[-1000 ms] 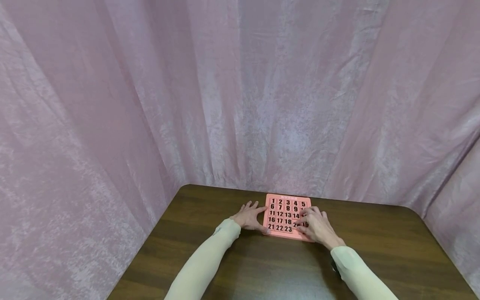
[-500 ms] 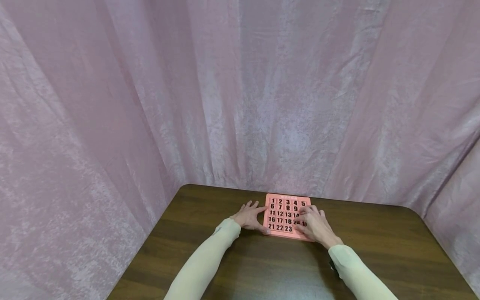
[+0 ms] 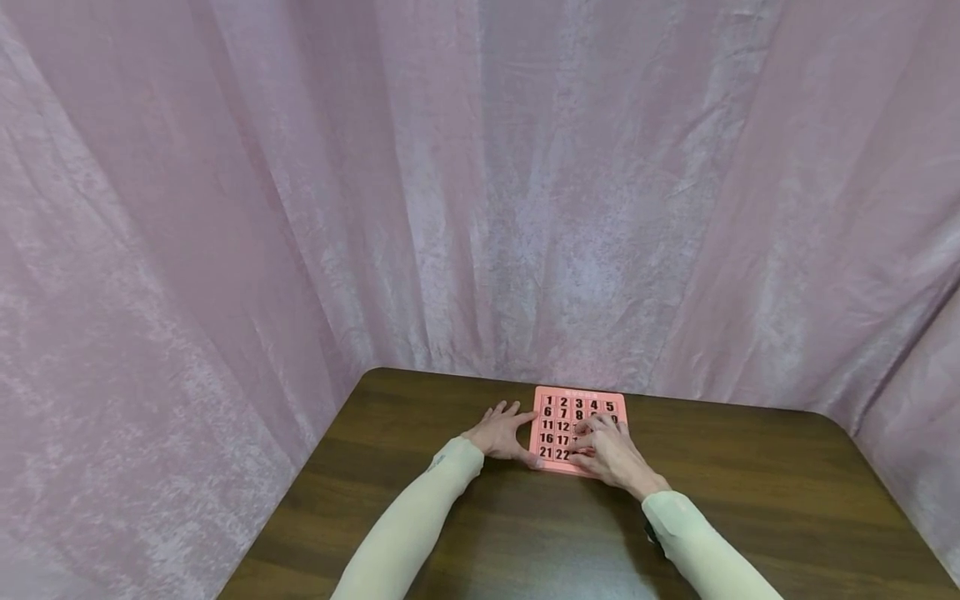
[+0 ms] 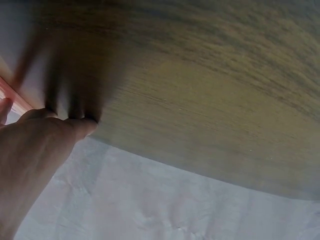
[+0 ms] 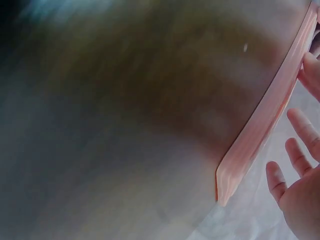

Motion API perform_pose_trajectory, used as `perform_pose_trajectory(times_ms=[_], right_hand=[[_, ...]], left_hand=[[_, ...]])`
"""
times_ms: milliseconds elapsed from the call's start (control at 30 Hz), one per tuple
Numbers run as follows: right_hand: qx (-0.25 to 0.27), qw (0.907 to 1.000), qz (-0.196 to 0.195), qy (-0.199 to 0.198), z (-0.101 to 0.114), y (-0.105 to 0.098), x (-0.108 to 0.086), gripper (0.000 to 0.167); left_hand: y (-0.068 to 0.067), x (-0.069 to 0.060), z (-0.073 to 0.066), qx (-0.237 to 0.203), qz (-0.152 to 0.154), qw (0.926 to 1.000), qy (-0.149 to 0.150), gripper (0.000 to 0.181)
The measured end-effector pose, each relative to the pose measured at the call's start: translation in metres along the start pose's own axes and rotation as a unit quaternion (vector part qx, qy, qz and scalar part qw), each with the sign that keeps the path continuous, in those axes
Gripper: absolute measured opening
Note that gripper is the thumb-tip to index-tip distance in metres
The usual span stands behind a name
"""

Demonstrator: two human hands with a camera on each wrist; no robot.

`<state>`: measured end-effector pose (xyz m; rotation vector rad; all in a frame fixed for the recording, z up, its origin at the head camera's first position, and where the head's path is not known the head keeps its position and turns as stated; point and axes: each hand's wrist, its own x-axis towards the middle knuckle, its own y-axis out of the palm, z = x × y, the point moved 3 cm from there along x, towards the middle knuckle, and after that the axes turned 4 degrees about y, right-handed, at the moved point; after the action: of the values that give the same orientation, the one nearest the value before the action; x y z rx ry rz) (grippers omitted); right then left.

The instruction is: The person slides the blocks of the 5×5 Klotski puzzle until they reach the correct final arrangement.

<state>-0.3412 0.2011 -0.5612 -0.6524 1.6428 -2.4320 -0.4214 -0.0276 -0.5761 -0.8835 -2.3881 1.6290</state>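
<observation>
A pink number board (image 3: pixel 557 467) lies flat near the table's far edge, its black-numbered tiles in rows. My left hand (image 3: pixel 501 432) rests at the board's left side, thumb and forefinger spread against its edge; in the left wrist view the same hand (image 4: pixel 37 145) touches the table beside the board's corner. Over the board's lower middle and right lies my right hand (image 3: pixel 613 455), fingertips on the tiles and hiding several numbers. In the right wrist view the board's side (image 5: pixel 255 135) slants past my right hand (image 5: pixel 300 185), whose fingers are extended.
The brown wooden table (image 3: pixel 540 533) extends to both sides of the board and in front of it. A pink velvet curtain (image 3: pixel 585 208) hangs behind the table's far edge and along both sides.
My right hand has moved left across the board, from the right-hand columns to cover the middle of the lower rows. My left hand has kept its place at the left edge.
</observation>
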Motion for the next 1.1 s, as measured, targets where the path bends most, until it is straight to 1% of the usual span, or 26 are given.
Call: perform_pose_trajectory(times_ms=[33, 233, 267, 433, 600, 867, 1033, 1100], right_hand=[[0.001, 1.0, 0.0, 0.002, 0.001, 0.001, 0.001, 0.009], [-0.005, 0.9998, 0.001, 0.022, 0.003, 0.001, 0.001, 0.008], [-0.004, 0.9997, -0.002, 0.025, 0.002, 0.001, 0.0, 0.008], [0.006, 0.9992, -0.005, 0.038, 0.0, -0.003, -0.003, 0.008], [0.018, 0.9984, 0.003, 0.054, -0.004, -0.004, -0.007, 0.009], [0.027, 0.9965, 0.011, 0.078, -0.016, -0.007, -0.012, 0.007], [0.035, 0.9966, 0.01, 0.074, -0.02, -0.009, -0.016, 0.009], [0.046, 0.9964, 0.009, 0.071, -0.022, -0.011, -0.017, 0.012]], left_hand=[[0.002, 0.002, 0.001, 0.003, -0.002, 1.0, 0.0, 0.107], [-0.001, -0.001, -0.002, 0.007, -0.003, 1.0, 0.005, 0.106], [-0.003, -0.003, -0.004, 0.003, -0.003, 1.0, 0.007, 0.106], [-0.004, -0.004, -0.005, 0.01, -0.006, 0.9999, 0.005, 0.107], [-0.002, -0.006, -0.004, 0.015, -0.008, 0.9998, 0.005, 0.107], [0.001, 0.0, 0.001, 0.009, -0.008, 0.9999, 0.007, 0.108], [0.001, 0.0, 0.002, 0.011, -0.008, 0.9999, 0.008, 0.108], [0.001, -0.001, 0.001, 0.008, -0.009, 0.9999, 0.009, 0.108]])
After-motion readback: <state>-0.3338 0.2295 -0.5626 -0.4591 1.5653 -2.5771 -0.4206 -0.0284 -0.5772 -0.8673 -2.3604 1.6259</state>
